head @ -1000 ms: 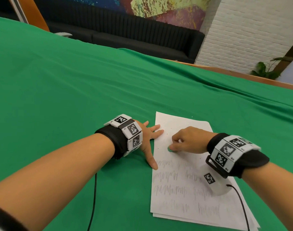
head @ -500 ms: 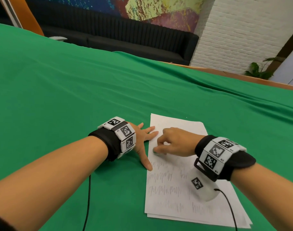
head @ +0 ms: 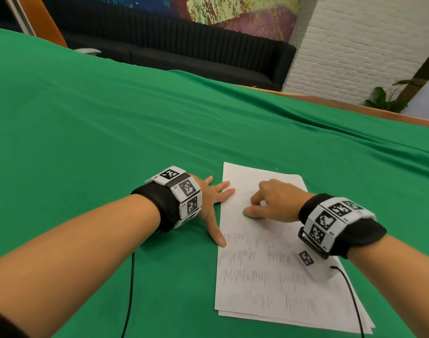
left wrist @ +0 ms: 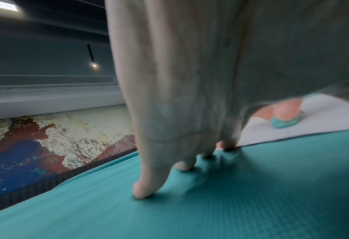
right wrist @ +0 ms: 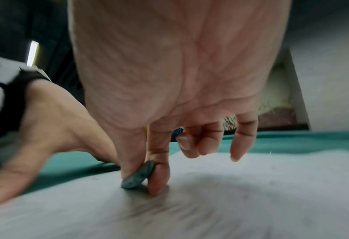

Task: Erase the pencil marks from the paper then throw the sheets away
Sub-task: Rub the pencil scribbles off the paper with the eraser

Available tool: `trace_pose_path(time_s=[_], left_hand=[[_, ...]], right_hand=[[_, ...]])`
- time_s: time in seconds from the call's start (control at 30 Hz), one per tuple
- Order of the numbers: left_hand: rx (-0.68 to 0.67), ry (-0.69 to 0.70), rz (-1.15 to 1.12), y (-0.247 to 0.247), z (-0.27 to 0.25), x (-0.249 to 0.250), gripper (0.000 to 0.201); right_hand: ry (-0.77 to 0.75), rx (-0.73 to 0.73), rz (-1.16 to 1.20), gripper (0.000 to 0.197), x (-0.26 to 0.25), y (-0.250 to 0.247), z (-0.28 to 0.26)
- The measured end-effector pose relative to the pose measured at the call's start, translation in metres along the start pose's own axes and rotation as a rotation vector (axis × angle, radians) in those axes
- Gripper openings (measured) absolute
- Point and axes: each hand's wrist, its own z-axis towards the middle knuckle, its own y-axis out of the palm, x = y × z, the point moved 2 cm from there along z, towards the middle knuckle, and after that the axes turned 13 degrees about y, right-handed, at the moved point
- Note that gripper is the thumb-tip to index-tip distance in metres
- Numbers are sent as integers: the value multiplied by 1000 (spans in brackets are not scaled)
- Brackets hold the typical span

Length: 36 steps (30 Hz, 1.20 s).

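A small stack of white paper sheets (head: 264, 284) lies on the green cloth, its lower half covered in rows of grey pencil scribble (head: 238, 254); the upper part is blank. My right hand (head: 269, 203) pinches a small green eraser (head: 249, 215) between thumb and forefinger and presses it onto the top sheet, as the right wrist view shows for the eraser (right wrist: 138, 175). My left hand (head: 216, 203) lies flat with spread fingers at the sheet's left edge, fingertips (left wrist: 144, 190) on the cloth and the paper's border (left wrist: 292, 134).
The green cloth (head: 111, 130) covers the whole table. A black sofa (head: 184, 50) and a white brick wall (head: 355, 45) stand beyond the far edge, a plant (head: 384, 98) at the right. Black cables (head: 129, 289) run from both wristbands.
My right hand has slid the eraser left and then back right across the blank upper part of the sheet. The left hand stays planted at the paper's edge.
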Motion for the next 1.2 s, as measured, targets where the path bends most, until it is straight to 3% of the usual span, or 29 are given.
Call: trace_pose_path(time_s=[0.07, 0.17, 0.27, 0.47, 0.63, 0.87, 1.03, 1.2], left_hand=[[6, 1, 0, 0, 0, 0, 131], [5, 3, 3, 1, 0, -1, 131], [-15, -6, 22, 0, 0, 1, 131], [-15, -4, 25, -1, 0, 1, 131], [-20, -3, 39, 1, 1, 1, 131], [-26, -11, 31, -2, 0, 3, 130], [-35, -16, 37, -1, 1, 3, 131], [-40, -17, 14, -1, 0, 3, 131]], right_hand=[[0, 65, -69, 44, 1, -7, 3], [-131, -40, 34, 42, -6, -5, -3], [-151, -111, 41, 43, -7, 4, -9], [-66, 96, -195, 42, 3, -9, 0], [-245, -24, 55, 38, -20, 9, -8], [-87, -24, -51, 46, 5, -1, 11], [-225, -84, 77, 39, -10, 8, -9], [-162, 124, -194, 45, 6, 3, -9]])
